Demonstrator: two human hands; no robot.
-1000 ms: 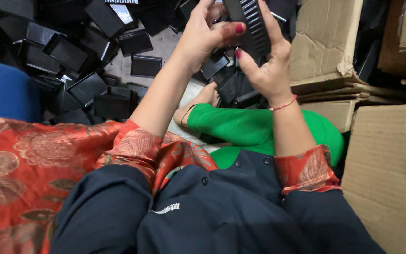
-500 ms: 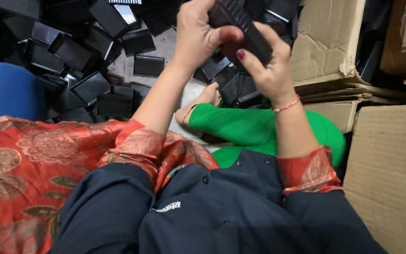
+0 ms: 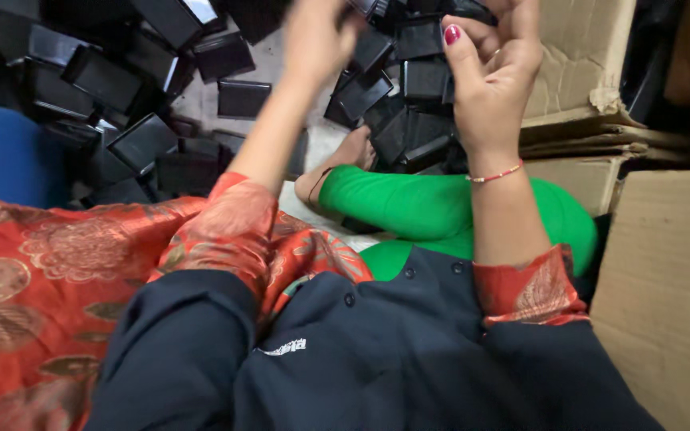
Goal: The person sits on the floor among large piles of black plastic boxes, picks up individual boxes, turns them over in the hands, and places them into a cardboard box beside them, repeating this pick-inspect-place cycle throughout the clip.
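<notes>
While hands (image 3: pixel 417 40) raised at top edge; held part's axis unclear.

Both my forearms reach up and forward. My left hand (image 3: pixel 317 36) is blurred, fingers curled. My right hand (image 3: pixel 495 60) is raised, thumb bent across.

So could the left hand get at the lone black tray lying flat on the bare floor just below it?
Probably yes. The left hand is raised just above the black tray, which lies face up on bare floor with nothing between them. Whether that blurred hand holds something is unclear.
</notes>
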